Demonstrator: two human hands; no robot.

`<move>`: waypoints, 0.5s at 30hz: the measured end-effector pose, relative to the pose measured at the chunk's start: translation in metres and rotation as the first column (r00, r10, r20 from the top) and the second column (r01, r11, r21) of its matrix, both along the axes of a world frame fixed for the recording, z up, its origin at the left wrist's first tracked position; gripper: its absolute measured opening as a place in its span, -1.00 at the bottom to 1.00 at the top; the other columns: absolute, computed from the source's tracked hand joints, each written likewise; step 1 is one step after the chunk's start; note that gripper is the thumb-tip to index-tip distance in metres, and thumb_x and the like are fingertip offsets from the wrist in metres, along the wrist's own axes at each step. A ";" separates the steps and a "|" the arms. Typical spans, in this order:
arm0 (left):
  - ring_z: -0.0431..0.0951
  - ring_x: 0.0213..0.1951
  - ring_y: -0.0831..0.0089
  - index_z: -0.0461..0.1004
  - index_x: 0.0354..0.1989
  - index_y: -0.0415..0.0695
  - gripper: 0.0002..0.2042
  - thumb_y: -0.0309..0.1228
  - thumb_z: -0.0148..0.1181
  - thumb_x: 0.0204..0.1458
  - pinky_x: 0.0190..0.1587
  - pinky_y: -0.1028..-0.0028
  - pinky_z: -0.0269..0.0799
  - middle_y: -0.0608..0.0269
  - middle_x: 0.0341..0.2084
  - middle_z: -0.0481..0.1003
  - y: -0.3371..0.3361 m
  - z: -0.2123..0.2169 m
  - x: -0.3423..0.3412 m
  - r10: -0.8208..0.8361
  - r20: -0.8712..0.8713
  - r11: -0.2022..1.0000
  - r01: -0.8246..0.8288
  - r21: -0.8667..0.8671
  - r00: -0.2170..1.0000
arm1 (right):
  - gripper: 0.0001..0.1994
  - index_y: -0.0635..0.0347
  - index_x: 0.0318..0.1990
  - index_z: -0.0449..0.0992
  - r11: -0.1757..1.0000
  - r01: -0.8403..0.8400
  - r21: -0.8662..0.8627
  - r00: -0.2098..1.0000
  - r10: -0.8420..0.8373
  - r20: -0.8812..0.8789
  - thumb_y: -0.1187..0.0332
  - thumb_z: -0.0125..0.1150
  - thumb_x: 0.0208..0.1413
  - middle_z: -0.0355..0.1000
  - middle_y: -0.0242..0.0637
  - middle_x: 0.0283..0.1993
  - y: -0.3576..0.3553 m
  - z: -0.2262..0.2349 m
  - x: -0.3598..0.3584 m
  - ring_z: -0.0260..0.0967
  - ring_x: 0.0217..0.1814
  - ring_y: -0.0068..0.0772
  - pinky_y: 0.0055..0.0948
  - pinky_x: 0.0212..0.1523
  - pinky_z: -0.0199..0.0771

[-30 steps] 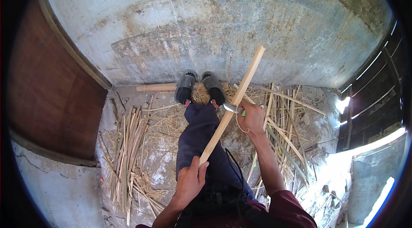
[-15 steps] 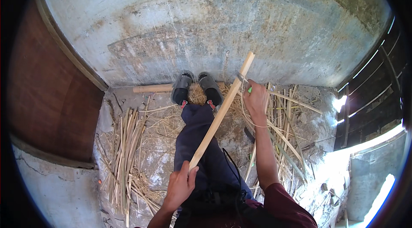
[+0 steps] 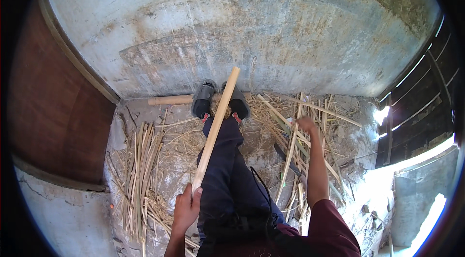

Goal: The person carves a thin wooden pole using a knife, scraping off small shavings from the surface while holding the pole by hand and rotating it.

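My left hand is closed around the lower end of a long, pale bamboo strip. The strip slants up and slightly right over my legs, its far end between my shoes and the wall. Out to the right, my right hand hovers by the pile of split bamboo strips. Motion smears its fingers, and whether it holds anything cannot be made out. On the floor left of that pile lies a dark curved blade, partly covered by strips.
A bundle of thin strips lies on the left, with shavings around. A round pole rests along the stained wall behind my shoes. A brown door panel stands left; dark slats right.
My right hand, which held a green-handled knife against the bamboo strip, has moved off to the right and down. The strip has swung left and stands steeper; my left hand moved slightly left and down.
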State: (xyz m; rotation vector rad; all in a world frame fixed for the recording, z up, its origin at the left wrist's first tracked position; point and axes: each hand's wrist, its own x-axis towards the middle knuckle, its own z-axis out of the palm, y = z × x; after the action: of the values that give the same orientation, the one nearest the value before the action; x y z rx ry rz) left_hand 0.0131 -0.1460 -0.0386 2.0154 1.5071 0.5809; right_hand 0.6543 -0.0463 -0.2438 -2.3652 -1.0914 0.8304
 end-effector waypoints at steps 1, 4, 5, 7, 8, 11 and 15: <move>0.61 -0.57 -0.11 0.50 -0.08 -0.29 -0.69 -0.21 0.17 0.48 -0.46 0.06 0.45 -0.12 -0.62 0.54 0.006 0.005 0.005 -0.021 0.082 0.991 0.031 -0.127 0.996 | -0.52 0.45 -0.26 0.74 0.993 0.021 -0.118 0.995 -0.010 0.098 0.05 0.31 0.17 0.67 0.13 -0.37 -0.021 -0.028 0.004 0.72 -0.23 0.06 -0.07 -0.16 0.65; 0.62 -0.58 0.02 0.51 -0.08 -0.28 -0.68 -0.19 0.15 0.50 -0.47 0.15 0.45 -0.05 -0.61 0.55 0.005 0.013 0.008 0.011 0.154 0.965 0.030 -0.262 0.988 | -0.42 0.51 -0.05 0.67 0.927 -0.111 -0.357 0.994 0.105 -0.035 0.00 0.40 0.12 0.66 0.24 -0.24 -0.057 -0.083 -0.049 0.72 -0.16 0.10 -0.03 -0.12 0.65; 0.63 -0.58 0.09 0.51 -0.09 -0.28 -0.67 -0.19 0.14 0.50 -0.47 0.19 0.45 0.00 -0.61 0.55 0.003 0.015 0.008 0.022 0.170 0.963 0.024 -0.267 0.985 | -0.37 0.52 0.02 0.65 0.926 -0.125 -0.355 0.989 0.090 -0.114 -0.01 0.44 0.11 0.66 0.28 -0.20 -0.067 -0.092 -0.070 0.72 -0.14 0.11 -0.02 -0.10 0.65; 0.61 -0.58 0.17 0.51 -0.09 -0.27 -0.67 -0.19 0.14 0.51 -0.47 0.22 0.45 0.04 -0.61 0.54 0.004 0.015 0.011 0.024 0.191 0.953 0.036 -0.302 0.981 | -0.43 0.41 0.09 0.55 0.969 0.016 -0.246 0.986 -0.056 -0.156 0.04 0.43 0.16 0.61 0.05 -0.29 -0.091 -0.102 -0.102 0.54 -0.39 -0.12 -0.16 -0.36 0.51; 0.60 -0.58 0.25 0.52 -0.09 -0.27 -0.67 -0.19 0.14 0.51 -0.47 0.24 0.45 0.08 -0.61 0.53 0.004 0.014 0.012 0.024 0.215 0.941 0.051 -0.336 0.976 | -0.47 0.30 0.15 0.46 0.975 0.169 -0.142 0.958 -0.196 -0.210 0.09 0.43 0.20 0.56 -0.17 -0.37 -0.105 -0.109 -0.114 0.37 -0.65 -0.35 -0.30 -0.62 0.37; 0.54 -0.57 0.40 0.52 -0.11 -0.26 -0.66 -0.17 0.14 0.52 -0.48 0.29 0.43 0.17 -0.62 0.51 0.012 0.013 0.026 -0.011 0.304 0.929 0.122 -0.349 0.953 | -0.34 0.22 0.33 0.24 0.967 0.253 0.002 0.947 -0.247 -0.207 0.08 0.38 0.25 0.58 0.02 -0.19 -0.121 -0.120 -0.104 0.57 -0.40 -0.19 -0.23 -0.45 0.52; 0.41 -0.59 0.57 0.52 -0.11 -0.22 -0.69 -0.18 0.12 0.53 -0.53 0.43 0.32 0.33 -0.60 0.43 0.013 0.019 0.031 0.079 0.402 0.866 0.137 -0.481 0.912 | -0.56 0.10 0.20 0.24 0.876 0.482 0.025 0.380 -0.183 -0.907 0.23 0.32 0.34 0.38 -0.38 -0.47 -0.103 -0.035 -0.129 0.17 -0.64 -0.57 -0.45 -0.67 0.07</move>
State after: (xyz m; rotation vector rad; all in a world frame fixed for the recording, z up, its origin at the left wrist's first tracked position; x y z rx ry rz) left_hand 0.0437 -0.1329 -0.0195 1.4048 1.2076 0.4956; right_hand 0.5257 -0.1496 -0.2785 -1.3935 -0.2025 1.3839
